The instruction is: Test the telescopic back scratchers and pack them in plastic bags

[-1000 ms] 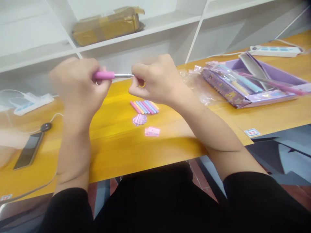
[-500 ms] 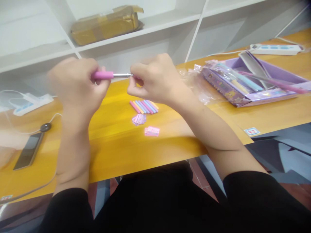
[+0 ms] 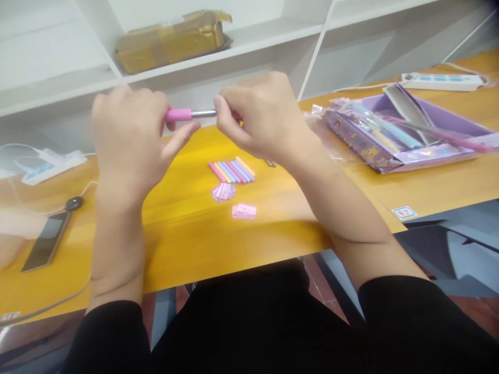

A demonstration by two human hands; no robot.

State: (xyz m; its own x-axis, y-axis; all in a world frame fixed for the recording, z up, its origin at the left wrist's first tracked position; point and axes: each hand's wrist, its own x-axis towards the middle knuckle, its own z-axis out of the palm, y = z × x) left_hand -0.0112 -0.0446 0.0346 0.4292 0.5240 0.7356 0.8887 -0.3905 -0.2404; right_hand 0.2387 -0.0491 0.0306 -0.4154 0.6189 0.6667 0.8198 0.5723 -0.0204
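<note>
Above the table, my left hand [image 3: 130, 137] is wrapped round the pink grip of a thin rod [image 3: 179, 115], its thumb stretched along below. The rod's silver metal shaft runs level to the right, where my right hand [image 3: 261, 114] pinches its far end between thumb and curled fingers. That end is hidden in the fingers. Below on the table lies a row of several pastel sticks [image 3: 232, 170] in pink, yellow, blue and purple. Nearer to me are a fanned pile of small purple-pink cards [image 3: 223, 191] and a small group of pink cards [image 3: 244, 211].
At right is a purple tray-like box [image 3: 374, 143] with wrapped pens, beside crinkled clear plastic [image 3: 331, 143]. Small metal pieces [image 3: 270, 162] lie by my right wrist. A phone [image 3: 47, 241] and power strip [image 3: 54, 167] sit left, near another person's arm [image 3: 19, 234]. A taped package [image 3: 173, 41] rests on the shelf.
Both hands have shifted slightly right and up with the rod. My left thumb has straightened, and less of the silver shaft shows. Small metal pieces now show by my right wrist.
</note>
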